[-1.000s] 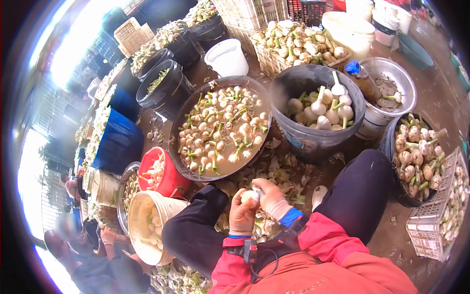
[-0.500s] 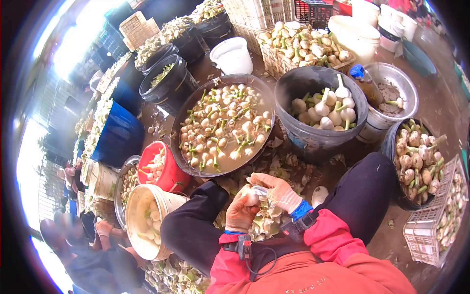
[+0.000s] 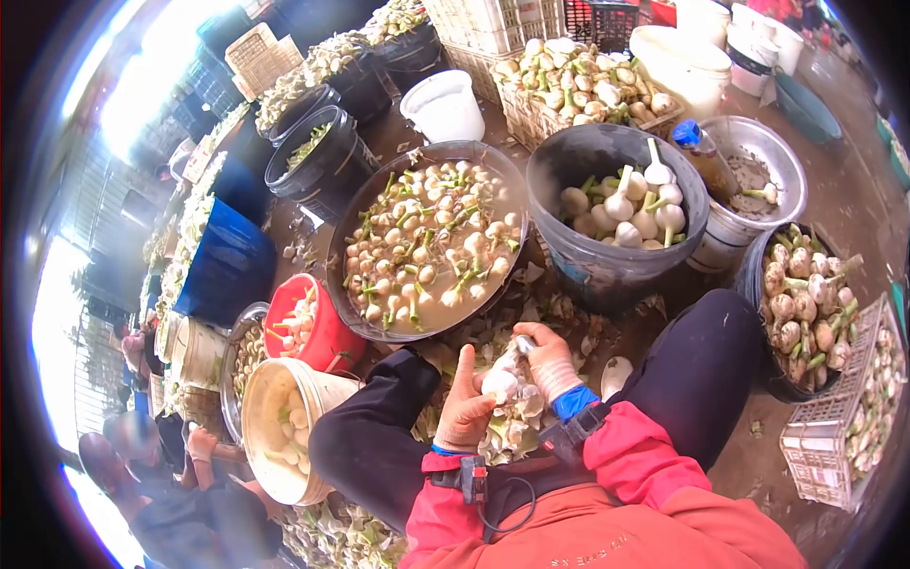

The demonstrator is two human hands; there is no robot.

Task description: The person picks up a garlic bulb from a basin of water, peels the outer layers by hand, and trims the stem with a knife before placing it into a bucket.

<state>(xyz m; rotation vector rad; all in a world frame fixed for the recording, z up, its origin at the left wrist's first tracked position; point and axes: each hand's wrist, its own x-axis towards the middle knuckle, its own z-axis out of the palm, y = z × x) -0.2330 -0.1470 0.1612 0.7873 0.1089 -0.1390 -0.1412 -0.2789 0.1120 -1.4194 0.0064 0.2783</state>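
Note:
Between my hands, above my lap, is a white garlic bulb (image 3: pixel 500 382). My left hand (image 3: pixel 463 414) cradles it, thumb raised and the other fingers curled beneath. Closed fingers of my right hand (image 3: pixel 550 364) grip a slim grey tool (image 3: pixel 524 344) whose rounded end shows; the rest is hidden. Both hands wear pale fabric coverings with blue at the wrists. Below them lies a heap of garlic peelings (image 3: pixel 512 431). Ahead stand a wide dark basin (image 3: pixel 332 275) of garlic in cloudy water and a grey bucket (image 3: pixel 607 270) holding whiter bulbs.
On the left are a red bucket (image 3: pixel 348 343), a cream bucket (image 3: pixel 318 379) and another person (image 3: pixel 194 517). To the right stand a black bucket (image 3: pixel 758 270) of garlic and a plastic crate (image 3: pixel 815 465). A bottle (image 3: pixel 709 161) rests in a metal basin (image 3: pixel 794 204).
My left thumb has lifted off the bulb, and more of the bulb shows. My right hand has turned slightly, baring the grey tool's end. The view has shifted a little.

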